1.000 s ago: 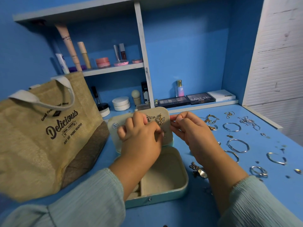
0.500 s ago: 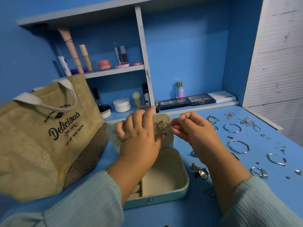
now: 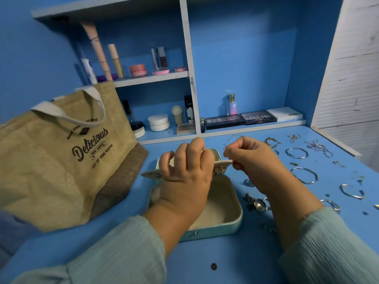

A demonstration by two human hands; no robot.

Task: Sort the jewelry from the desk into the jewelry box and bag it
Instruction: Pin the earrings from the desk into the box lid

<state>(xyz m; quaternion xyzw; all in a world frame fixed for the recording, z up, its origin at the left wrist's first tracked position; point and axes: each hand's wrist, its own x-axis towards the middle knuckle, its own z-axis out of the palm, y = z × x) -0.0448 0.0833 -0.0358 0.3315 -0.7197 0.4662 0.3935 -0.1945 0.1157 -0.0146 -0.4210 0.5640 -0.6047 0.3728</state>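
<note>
A teal jewelry box point(image 3: 235, 220) with cream lining lies open at the desk's middle. My left hand point(image 3: 184, 173) grips the cream earring panel point(image 3: 149, 174) of its lid, which is folded down almost flat over the box. Small gold earrings point(image 3: 220, 170) hang from the panel's right end. My right hand point(image 3: 254, 162) is pinched shut at that end, and a thin chain point(image 3: 231, 139) loops up from its fingertips. A burlap tote bag point(image 3: 51, 165) printed "Delicious" stands at the left.
Loose jewelry lies on the blue desk at the right: silver bangles point(image 3: 304, 175), a gold bracelet point(image 3: 271, 141), tangled chains point(image 3: 316, 146) and rings point(image 3: 257, 203). Shelves behind hold makeup palettes point(image 3: 257, 117), jars and tubes. A white slatted panel point(image 3: 352, 78) is at the right.
My left hand has tipped the cream panel from upright down to nearly flat. My right hand stays pinched at its right end. The view has shifted slightly.
</note>
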